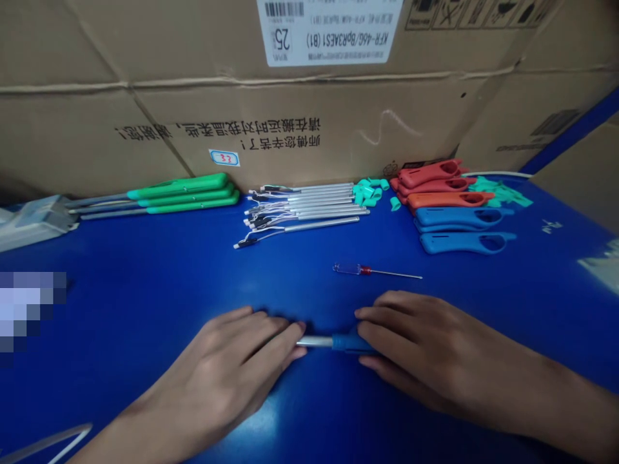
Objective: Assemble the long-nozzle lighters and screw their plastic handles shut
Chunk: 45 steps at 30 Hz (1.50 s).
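Observation:
My left hand is closed around a silver metal tube, low over the blue tabletop. The tube's right end meets a blue plastic lighter handle, which my right hand grips from above. Fingers cover most of the handle and the tube's left part. Just beyond my hands lies a small screwdriver with a clear and red grip, pointing right. Behind it are several metal tubes with wires at their left ends. Blue handles lie at the right, beside red and orange handles.
Green-handled long lighters lie at the back left, tips on a pale plastic tray. Small turquoise caps are heaped beside the tubes, with more turquoise pieces at right. A large cardboard box walls off the back.

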### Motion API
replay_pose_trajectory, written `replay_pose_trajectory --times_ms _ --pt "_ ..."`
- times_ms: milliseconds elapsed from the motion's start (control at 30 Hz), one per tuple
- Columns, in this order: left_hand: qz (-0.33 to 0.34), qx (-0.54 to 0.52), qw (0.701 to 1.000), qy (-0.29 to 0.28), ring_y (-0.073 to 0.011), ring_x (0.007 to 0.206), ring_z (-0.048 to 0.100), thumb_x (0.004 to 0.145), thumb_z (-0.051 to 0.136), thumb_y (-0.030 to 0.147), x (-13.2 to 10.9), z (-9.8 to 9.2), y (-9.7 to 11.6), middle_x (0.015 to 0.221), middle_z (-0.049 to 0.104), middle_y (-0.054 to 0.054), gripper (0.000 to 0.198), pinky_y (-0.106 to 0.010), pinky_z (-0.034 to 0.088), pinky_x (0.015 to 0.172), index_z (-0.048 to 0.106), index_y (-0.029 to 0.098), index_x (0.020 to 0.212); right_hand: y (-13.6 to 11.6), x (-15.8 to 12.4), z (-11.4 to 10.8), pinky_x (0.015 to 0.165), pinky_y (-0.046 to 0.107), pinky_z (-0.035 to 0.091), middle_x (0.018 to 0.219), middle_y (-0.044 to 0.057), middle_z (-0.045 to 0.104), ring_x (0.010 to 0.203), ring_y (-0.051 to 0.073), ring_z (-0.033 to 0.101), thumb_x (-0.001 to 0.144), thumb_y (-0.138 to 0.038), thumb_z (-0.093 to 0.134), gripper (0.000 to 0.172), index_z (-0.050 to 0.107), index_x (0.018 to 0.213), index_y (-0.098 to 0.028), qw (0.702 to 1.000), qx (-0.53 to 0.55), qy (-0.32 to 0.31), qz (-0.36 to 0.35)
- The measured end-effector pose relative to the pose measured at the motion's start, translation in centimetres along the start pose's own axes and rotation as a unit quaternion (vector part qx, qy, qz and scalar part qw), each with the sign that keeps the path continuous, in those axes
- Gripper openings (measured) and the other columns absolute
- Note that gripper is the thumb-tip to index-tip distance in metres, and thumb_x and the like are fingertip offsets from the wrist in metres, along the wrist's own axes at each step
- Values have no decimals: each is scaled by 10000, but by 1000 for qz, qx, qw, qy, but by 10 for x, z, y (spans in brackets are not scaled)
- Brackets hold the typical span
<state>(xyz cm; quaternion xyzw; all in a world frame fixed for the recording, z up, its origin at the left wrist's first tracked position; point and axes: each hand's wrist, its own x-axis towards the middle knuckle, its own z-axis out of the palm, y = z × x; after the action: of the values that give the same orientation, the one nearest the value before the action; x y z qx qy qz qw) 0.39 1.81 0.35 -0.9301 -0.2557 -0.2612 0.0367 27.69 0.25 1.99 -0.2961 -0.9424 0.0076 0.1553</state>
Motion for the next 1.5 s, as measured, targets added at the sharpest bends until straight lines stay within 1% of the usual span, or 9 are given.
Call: replay_pose_trajectory --times_ms 200,400,533,633,767,933,1200,1333,1500 --pt "9 -21 1000 -20 -152 624 652 1017 479 174 5 -1 0 788 709 -24 157 -291 496 554 630 147 1053 0 1 0 790 384 561 952 94 728 839 235 650 1051 -202 393 315 691 977 -131 1000 2 -17 -15" --pt "7 -28 1000 -9 -164 662 677 1008 500 157 2 1 5 824 724 -38 128 -312 495 562 620 133 1045 -2 2 3 753 380 564 921 102 715 803 234 649 1048 -201 397 312 683 1012 -81 1000 -10 -2 -23" --pt "7 -28 1000 1 -155 675 686 1011 485 140 4 1 10 849 738 -39 133 -311 508 591 616 128 1031 -4 2 7 711 374 560 908 100 710 814 232 647 1058 -204 379 322 676 1024 -86 999 -21 1 -30" --pt "3 -37 999 -5 -151 668 685 1021 466 148 4 2 11 848 738 -36 151 -308 503 581 616 133 1034 -5 1 8 719 361 553 885 104 699 849 227 645 1052 -162 376 319 679 992 -81 999 -20 -4 -42" --pt "-5 -54 998 -18 -151 698 690 1032 450 163 1 2 13 871 738 -43 188 -296 502 596 636 140 1049 -6 2 7 705 345 538 848 95 693 826 208 639 1044 -120 363 349 681 904 -91 997 -31 -5 -66" --pt "-12 -68 998 3 -165 727 692 1010 481 125 -2 1 14 895 744 -57 190 -295 491 602 666 126 1051 -8 2 6 710 345 529 857 88 697 822 198 631 1042 -136 379 360 669 831 -109 998 -10 6 -57" --pt "0 -12 1000 17 -179 747 692 979 533 99 -10 8 13 930 752 -71 173 -314 502 631 669 113 1085 -7 1 4 731 337 530 834 74 675 835 197 625 1030 -160 418 284 673 920 -99 998 52 -11 -32" --pt "6 -50 999 3 -168 672 665 975 532 105 -6 6 14 856 729 -72 147 -297 488 562 658 95 1050 -9 0 4 723 332 522 841 79 684 815 190 624 1035 -136 402 305 668 889 -107 999 11 4 -49" --pt "-11 -93 996 -2 -150 585 615 992 487 110 1 4 16 767 677 -47 143 -282 463 507 622 106 1037 -9 -1 7 725 329 517 837 92 683 800 185 614 1041 -141 409 297 666 895 -110 997 -38 2 -69"
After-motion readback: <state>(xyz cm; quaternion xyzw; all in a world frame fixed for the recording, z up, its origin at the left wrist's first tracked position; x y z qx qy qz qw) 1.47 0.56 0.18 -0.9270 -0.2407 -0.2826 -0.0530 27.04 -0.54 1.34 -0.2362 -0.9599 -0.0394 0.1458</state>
